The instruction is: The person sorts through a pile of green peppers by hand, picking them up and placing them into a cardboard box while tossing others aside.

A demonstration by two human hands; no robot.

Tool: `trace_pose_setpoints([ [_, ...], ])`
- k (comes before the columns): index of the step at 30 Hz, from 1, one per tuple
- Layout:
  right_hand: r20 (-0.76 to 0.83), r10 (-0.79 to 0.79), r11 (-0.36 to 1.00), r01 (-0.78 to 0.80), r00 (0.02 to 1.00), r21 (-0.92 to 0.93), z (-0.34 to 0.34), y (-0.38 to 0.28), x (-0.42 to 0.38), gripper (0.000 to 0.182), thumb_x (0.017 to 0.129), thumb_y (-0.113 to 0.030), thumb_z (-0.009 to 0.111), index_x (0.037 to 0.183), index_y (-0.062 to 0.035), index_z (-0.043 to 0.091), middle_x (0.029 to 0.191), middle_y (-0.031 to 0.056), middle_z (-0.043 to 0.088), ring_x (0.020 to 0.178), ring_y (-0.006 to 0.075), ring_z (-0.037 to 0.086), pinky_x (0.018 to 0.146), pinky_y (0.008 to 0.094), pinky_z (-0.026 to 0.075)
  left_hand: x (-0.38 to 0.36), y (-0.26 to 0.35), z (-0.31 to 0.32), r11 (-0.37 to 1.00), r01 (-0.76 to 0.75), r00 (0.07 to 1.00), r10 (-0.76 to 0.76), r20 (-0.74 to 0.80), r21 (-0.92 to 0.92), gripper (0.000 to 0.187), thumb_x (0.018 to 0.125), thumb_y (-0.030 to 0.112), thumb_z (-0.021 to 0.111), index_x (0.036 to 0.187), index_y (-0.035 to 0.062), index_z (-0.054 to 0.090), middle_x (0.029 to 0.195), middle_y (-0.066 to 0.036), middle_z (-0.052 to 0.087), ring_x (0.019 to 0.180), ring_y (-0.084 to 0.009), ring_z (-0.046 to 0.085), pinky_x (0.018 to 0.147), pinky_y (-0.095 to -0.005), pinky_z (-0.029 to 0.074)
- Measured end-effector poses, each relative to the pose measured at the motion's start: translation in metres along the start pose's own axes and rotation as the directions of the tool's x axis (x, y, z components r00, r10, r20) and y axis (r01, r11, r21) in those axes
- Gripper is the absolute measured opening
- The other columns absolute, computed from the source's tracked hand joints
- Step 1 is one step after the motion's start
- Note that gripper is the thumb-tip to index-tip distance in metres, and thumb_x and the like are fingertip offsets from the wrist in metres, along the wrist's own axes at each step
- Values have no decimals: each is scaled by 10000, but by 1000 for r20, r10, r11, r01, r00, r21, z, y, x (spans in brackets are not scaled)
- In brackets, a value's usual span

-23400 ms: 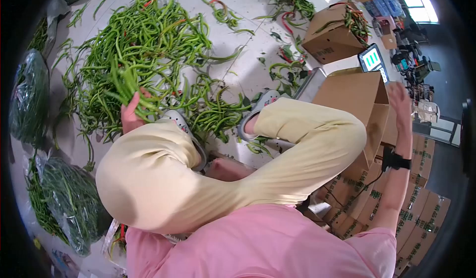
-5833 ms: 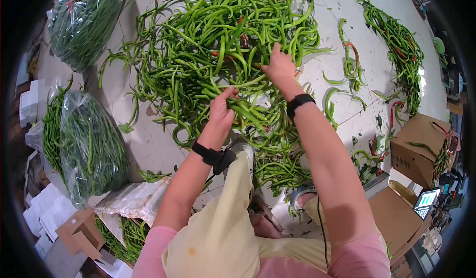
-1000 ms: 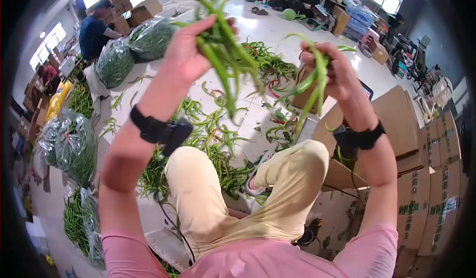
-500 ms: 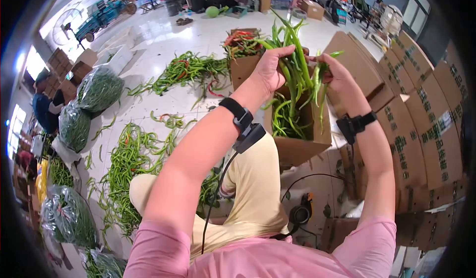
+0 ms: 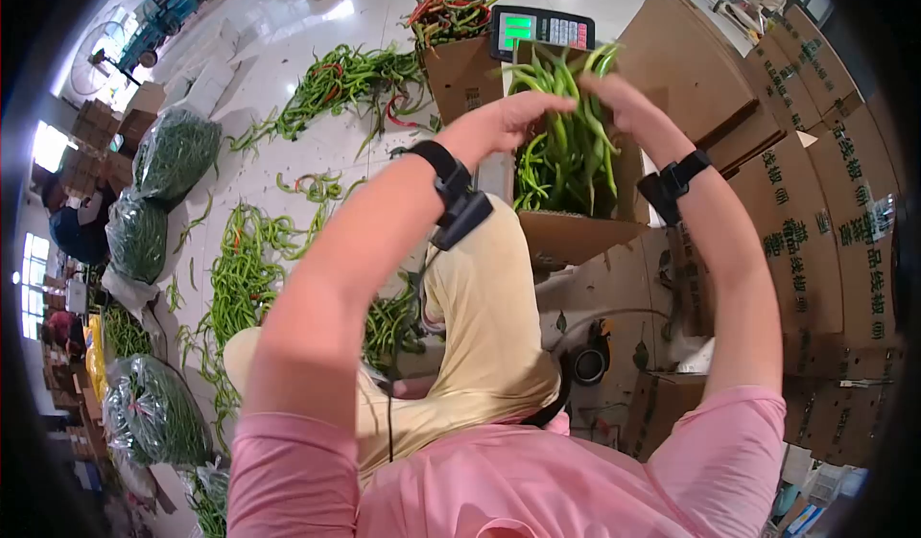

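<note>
A bunch of long green chili peppers (image 5: 566, 140) is between my two hands, low in an open cardboard box (image 5: 585, 236) that holds more green peppers. My left hand (image 5: 526, 118) is closed around the bunch's left side, thumb across the top, with its other fingers partly hidden. On the right side, my right hand (image 5: 619, 102) has its fingers curled against the peppers, slightly blurred. Just behind the box stands a scale display (image 5: 543, 33) with a lit green screen and a keypad.
Another box (image 5: 467, 73) is filled with red and green peppers. Loose pepper piles (image 5: 341, 92) lie on the floor at left, near stuffed plastic bags (image 5: 177, 154). Flattened cardboard (image 5: 686, 68) leans at right. A tape dispenser (image 5: 590, 356) lies by my leg.
Both hands have lowered the pepper bunch from above the box into it. My view has tilted downward, and the scale display behind the box now shows.
</note>
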State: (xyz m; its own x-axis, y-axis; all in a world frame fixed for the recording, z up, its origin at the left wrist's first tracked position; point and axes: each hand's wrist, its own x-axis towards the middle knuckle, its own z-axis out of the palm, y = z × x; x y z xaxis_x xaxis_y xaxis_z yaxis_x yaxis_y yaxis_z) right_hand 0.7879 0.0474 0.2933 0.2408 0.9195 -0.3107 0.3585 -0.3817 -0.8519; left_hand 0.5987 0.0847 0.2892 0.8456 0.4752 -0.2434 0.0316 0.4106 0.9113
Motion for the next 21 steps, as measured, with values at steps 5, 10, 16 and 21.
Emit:
trace_pose_setpoints([
  [5,-7,-166,794,129,986,-595,14,45,15,536,842,-348,569,1243,-19,437,1152,125,530,1005,215,532,840,369,444,-72,53,-30,750,-67,994,-7,109,658,559,874,320,541,1304,-9,405,1127,-117,584,943,-158,591,848,-258,456],
  [10,452,-46,998,17,891,68,74,17,-1,655,856,-438,566,1328,-45,341,1254,97,434,1008,176,504,781,335,492,-179,88,-63,651,-117,989,147,27,750,461,896,269,528,1272,14,451,1092,-108,602,958,-147,574,872,-291,439],
  [16,501,-4,963,-132,866,235,74,27,-2,590,810,-257,664,1265,5,394,1051,63,527,854,123,544,692,293,519,-358,108,-107,599,70,886,330,-326,797,458,889,193,511,1293,0,421,1154,-133,567,1021,-180,538,927,-313,403],
  [21,503,101,989,-139,858,40,79,4,-72,695,806,-201,662,1350,14,287,1150,103,495,1050,172,473,886,334,429,-500,79,-129,602,285,509,564,-650,746,533,908,350,492,1313,15,402,1152,-110,551,1003,-157,545,919,-296,398],
])
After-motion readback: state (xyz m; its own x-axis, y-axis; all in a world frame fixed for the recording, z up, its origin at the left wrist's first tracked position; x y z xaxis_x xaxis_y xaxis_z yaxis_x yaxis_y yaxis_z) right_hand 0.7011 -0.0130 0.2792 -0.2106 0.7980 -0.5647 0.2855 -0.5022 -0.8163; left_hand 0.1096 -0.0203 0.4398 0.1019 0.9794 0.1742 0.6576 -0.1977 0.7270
